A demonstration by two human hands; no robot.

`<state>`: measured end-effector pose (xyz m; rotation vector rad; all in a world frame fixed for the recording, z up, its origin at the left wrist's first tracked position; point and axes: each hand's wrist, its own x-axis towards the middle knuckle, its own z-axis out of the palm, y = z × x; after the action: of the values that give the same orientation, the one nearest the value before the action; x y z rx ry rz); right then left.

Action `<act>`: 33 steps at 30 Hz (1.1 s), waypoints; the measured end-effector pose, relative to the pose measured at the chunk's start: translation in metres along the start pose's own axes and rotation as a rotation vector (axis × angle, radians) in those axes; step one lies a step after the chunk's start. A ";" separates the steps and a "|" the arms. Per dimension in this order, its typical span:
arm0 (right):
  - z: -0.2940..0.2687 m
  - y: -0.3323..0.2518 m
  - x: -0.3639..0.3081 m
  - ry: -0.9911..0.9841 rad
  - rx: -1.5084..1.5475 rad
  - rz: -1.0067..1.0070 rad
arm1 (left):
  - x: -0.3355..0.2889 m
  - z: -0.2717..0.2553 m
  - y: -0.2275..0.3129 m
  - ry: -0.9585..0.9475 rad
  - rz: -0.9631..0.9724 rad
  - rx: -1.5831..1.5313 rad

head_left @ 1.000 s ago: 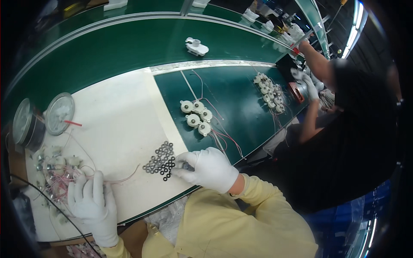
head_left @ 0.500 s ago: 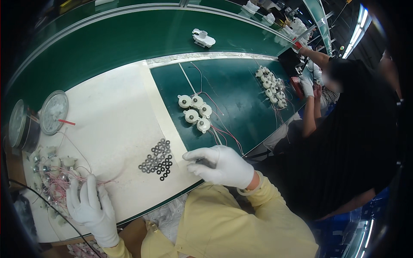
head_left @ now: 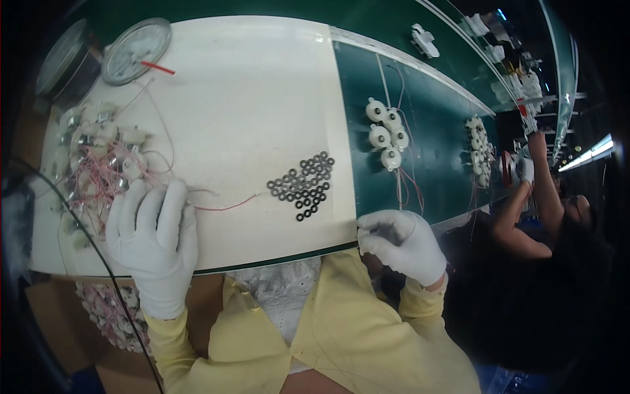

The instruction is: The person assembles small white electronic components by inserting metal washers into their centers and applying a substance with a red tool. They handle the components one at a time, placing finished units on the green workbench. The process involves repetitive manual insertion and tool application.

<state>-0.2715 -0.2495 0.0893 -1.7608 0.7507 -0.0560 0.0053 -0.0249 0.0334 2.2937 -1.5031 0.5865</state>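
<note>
My left hand (head_left: 154, 236), in a white glove, lies at the near edge of a pile of small white motors (head_left: 98, 148) with tangled pink wires (head_left: 98, 174). Its fingers are stretched and a little apart over the wires, with nothing seen gripped. My right hand (head_left: 407, 246), also gloved, hovers by the front edge of the table, fingertips and thumb curled close together. Whatever is between them is too small to make out. Between the hands lies a cluster of small black and grey rings (head_left: 305, 180). One pink wire (head_left: 230, 207) reaches toward it.
Several white round motors (head_left: 387, 134) stand on the green mat (head_left: 433, 131), with another group (head_left: 479, 151) farther right. A round tin lid (head_left: 134, 52) with a red stick (head_left: 157, 67) and a can (head_left: 69, 62) sit at far left. A black cable (head_left: 98, 253) crosses at left. A co-worker (head_left: 551, 262) works at right.
The view has swung, so the table sits differently in the picture. My left hand has stayed at the pile's edge. My right hand's fingertips have drawn closer together near the table's edge.
</note>
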 end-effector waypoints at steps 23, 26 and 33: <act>0.015 0.017 0.059 0.180 -0.556 -0.481 | -0.018 -0.001 -0.005 -0.031 -0.091 -0.042; 0.015 0.007 0.066 0.185 -0.714 -0.579 | -0.019 -0.001 -0.007 -0.026 -0.085 -0.054; 0.017 -0.011 0.073 0.137 -1.015 -0.671 | -0.020 0.000 -0.007 -0.014 -0.080 -0.064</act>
<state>-0.2019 -0.2707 0.0689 -2.9501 0.2210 -0.2876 0.0050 -0.0065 0.0232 2.3020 -1.4083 0.4941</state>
